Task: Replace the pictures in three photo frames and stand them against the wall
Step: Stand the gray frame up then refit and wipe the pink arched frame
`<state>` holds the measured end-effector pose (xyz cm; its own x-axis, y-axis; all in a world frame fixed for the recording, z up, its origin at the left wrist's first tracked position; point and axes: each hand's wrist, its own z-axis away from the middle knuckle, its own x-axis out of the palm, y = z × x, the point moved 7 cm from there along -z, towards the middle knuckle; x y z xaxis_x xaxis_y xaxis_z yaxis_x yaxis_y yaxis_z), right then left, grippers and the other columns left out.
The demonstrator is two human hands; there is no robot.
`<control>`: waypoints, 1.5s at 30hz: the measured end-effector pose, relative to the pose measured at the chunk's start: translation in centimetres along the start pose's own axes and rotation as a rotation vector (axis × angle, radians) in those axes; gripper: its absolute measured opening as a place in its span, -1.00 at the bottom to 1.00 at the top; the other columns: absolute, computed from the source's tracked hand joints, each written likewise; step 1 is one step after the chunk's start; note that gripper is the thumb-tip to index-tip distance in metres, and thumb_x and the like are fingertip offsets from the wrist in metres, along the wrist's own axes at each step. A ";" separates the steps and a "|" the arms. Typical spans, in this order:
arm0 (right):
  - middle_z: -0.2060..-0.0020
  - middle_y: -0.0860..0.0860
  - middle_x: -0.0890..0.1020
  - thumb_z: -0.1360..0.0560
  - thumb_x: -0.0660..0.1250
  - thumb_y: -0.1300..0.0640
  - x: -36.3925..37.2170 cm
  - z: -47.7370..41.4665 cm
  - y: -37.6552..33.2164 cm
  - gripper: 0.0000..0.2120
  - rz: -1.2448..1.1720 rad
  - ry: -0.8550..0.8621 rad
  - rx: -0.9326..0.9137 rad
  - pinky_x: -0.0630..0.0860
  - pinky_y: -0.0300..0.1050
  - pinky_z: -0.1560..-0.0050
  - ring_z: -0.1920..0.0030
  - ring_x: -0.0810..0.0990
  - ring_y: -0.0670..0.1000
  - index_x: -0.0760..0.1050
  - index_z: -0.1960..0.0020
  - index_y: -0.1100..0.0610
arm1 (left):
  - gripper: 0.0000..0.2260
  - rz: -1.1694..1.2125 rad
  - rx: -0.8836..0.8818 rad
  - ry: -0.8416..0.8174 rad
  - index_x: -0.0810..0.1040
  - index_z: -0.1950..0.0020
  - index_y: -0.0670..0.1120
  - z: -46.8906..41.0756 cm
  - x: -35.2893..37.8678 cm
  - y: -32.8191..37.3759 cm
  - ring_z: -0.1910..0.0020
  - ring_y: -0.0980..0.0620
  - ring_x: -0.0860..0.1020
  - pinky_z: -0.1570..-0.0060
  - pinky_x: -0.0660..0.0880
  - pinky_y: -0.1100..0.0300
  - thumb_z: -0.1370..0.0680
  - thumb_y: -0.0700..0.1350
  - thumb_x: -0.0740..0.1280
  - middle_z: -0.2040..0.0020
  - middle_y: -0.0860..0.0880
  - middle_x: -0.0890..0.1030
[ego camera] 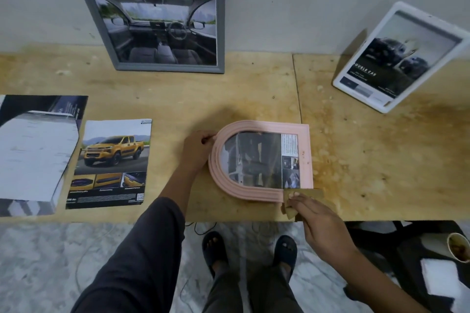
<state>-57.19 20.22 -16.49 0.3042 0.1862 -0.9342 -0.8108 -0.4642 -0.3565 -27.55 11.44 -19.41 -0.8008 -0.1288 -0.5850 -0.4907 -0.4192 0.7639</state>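
A pink arched photo frame lies face up on the wooden table, its arch pointing left, with a dark printed picture behind its glass. My left hand grips the arched end. My right hand pinches a brown cardboard stand piece sticking out under the frame's near right corner. A grey frame with a car-interior picture leans on the wall at the back. A white frame with a dark car picture leans at the back right.
A loose page showing a yellow pickup lies at the left, beside a stack of brochures at the far left. The table's front edge runs just under my hands. A black chair holding a paper cup stands low right.
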 end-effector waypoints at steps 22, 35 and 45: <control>-0.28 0.20 0.51 -0.44 0.05 0.22 0.7 -3.6 2.4 -0.53 0.015 0.023 0.325 0.25 0.08 -0.38 -0.36 0.42 0.16 0.45 -0.29 0.28 | -0.76 -0.046 0.107 -0.014 0.54 -0.21 -0.21 -0.1 0.5 0.0 -0.05 -0.04 0.48 -0.02 0.33 0.24 -0.58 -0.20 0.21 -0.11 -0.17 0.51; -0.45 0.16 0.27 -0.47 0.19 0.35 0.2 -7.7 2.7 -0.50 -0.012 -0.063 0.345 0.33 -0.01 -0.36 -0.49 0.17 0.09 0.28 -0.42 0.28 | -0.77 -0.045 0.130 -0.008 0.56 -0.18 -0.22 -0.3 0.6 -0.2 0.01 0.07 0.44 0.04 0.29 0.36 -0.57 -0.22 0.23 -0.09 -0.16 0.52; -0.51 0.15 0.10 -0.48 0.13 0.40 0.1 -11.6 3.4 -0.41 0.098 -0.147 0.287 0.21 -0.10 -0.41 -0.52 0.05 0.08 0.10 -0.49 0.25 | -0.78 -0.039 0.134 -0.015 0.56 -0.17 -0.22 -0.4 0.6 -0.1 0.00 0.09 0.43 0.03 0.29 0.37 -0.56 -0.23 0.24 -0.09 -0.13 0.52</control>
<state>-54.16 8.65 -17.91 0.1596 0.2858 -0.9449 -0.9468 -0.2267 -0.2285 -27.83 11.08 -19.92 -0.7844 -0.1009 -0.6119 -0.5625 -0.2998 0.7705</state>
